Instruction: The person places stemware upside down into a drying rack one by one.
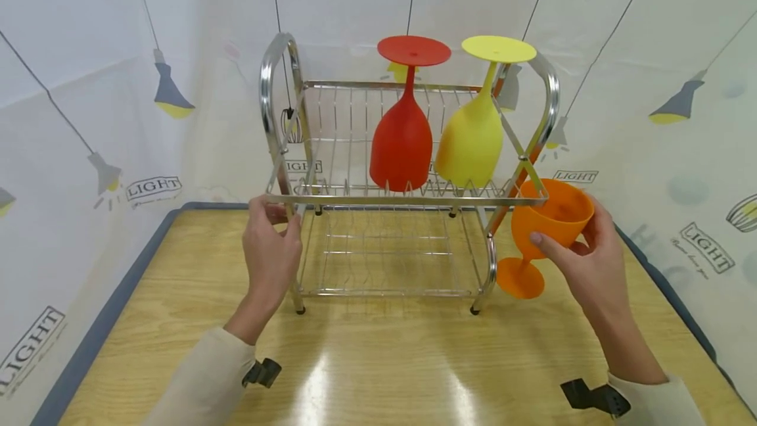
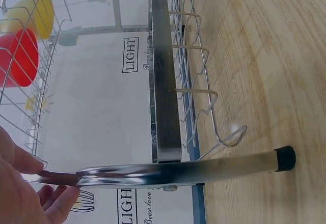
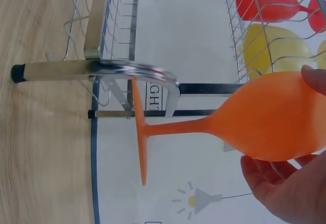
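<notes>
My right hand (image 1: 591, 261) grips an orange goblet (image 1: 550, 219) by its bowl, upright with the mouth up, beside the right end of a two-tier metal dish rack (image 1: 390, 200). In the right wrist view the goblet's stem and round foot (image 3: 141, 132) stand out past the rack's leg. My left hand (image 1: 272, 245) pinches the rack's left front post (image 2: 61, 178) just under the upper tier, thumb on one side and fingers on the other. On the upper tier a red goblet (image 1: 402, 143) and a yellow goblet (image 1: 471, 143) stand upside down, side by side.
The rack stands on black-tipped feet (image 2: 285, 159) on a wooden table (image 1: 378, 360). Its lower tier (image 1: 387, 253) is a wire shelf. Behind and at both sides hangs a pale printed sheet (image 1: 195, 51) with lamp drawings. Black straps sit at both wrists.
</notes>
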The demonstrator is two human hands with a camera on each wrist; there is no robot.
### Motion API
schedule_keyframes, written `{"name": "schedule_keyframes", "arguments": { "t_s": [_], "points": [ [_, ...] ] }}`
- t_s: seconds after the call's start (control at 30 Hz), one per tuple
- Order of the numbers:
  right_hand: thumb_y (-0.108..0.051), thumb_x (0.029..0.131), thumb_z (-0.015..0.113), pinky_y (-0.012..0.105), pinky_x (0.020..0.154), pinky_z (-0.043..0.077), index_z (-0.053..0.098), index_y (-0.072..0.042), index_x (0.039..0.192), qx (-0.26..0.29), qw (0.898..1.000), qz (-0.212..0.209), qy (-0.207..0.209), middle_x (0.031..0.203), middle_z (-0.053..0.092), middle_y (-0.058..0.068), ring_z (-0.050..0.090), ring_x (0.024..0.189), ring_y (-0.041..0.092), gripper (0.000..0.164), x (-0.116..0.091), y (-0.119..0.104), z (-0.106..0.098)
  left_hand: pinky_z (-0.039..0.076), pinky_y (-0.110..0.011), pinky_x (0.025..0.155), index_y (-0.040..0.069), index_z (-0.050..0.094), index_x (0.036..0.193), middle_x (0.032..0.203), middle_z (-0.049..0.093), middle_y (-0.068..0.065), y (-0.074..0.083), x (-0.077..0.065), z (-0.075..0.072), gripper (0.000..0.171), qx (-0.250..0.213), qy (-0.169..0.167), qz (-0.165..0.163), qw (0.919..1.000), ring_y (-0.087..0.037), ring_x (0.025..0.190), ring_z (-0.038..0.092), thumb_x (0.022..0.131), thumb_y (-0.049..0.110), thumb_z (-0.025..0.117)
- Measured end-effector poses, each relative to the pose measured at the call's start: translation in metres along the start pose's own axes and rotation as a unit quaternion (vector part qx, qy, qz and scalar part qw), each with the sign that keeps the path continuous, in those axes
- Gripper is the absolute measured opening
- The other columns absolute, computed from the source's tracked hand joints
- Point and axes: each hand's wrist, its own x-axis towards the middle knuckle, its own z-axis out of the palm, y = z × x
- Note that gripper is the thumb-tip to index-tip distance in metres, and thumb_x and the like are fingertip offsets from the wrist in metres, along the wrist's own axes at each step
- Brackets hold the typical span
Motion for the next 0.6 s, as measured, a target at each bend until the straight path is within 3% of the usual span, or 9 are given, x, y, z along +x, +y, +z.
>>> {"name": "schedule_keyframes", "arguments": {
  "t_s": [0.27, 0.5, 0.6],
  "points": [
    [-0.013, 0.086, 0.073, 0.007, 0.081, 0.047, 0.036, -0.024, 0.149, -0.057, 0.998, 0.002, -0.026, 0.133, 0.049, 0.000, 0.052, 0.106, 0.011, 0.074, -0.012, -0.014, 0.002, 0.060, -0.037, 0.076, -0.002, 0.050, 0.113, 0.099, 0.062, -0.016, -0.001, -0.005, 0.000, 0.028, -0.004, 0.005, -0.004, 1.0000, -0.029, 0.093, 0.067, 0.089, 0.001, 0.062],
    [-0.021, 0.088, 0.073, 0.012, 0.075, 0.051, 0.031, -0.022, 0.151, -0.086, 0.994, 0.006, -0.071, 0.130, 0.048, 0.003, 0.054, 0.100, 0.013, 0.076, -0.016, -0.027, 0.005, 0.056, -0.041, 0.075, 0.002, 0.053, 0.118, 0.106, 0.061, -0.014, 0.005, -0.013, -0.003, 0.033, 0.065, 0.039, 0.000, 0.9971, -0.030, 0.093, 0.062, 0.089, 0.010, 0.063],
    [-0.022, 0.088, 0.073, 0.014, 0.073, 0.053, 0.031, -0.021, 0.151, -0.085, 0.993, 0.010, -0.084, 0.128, 0.048, 0.003, 0.056, 0.096, 0.013, 0.076, -0.016, -0.031, 0.005, 0.055, -0.041, 0.072, 0.002, 0.055, 0.117, 0.103, 0.061, -0.014, 0.010, -0.015, -0.003, 0.031, 0.067, 0.051, 0.008, 0.9964, -0.029, 0.089, 0.062, 0.088, 0.011, 0.063]
  ]
}}
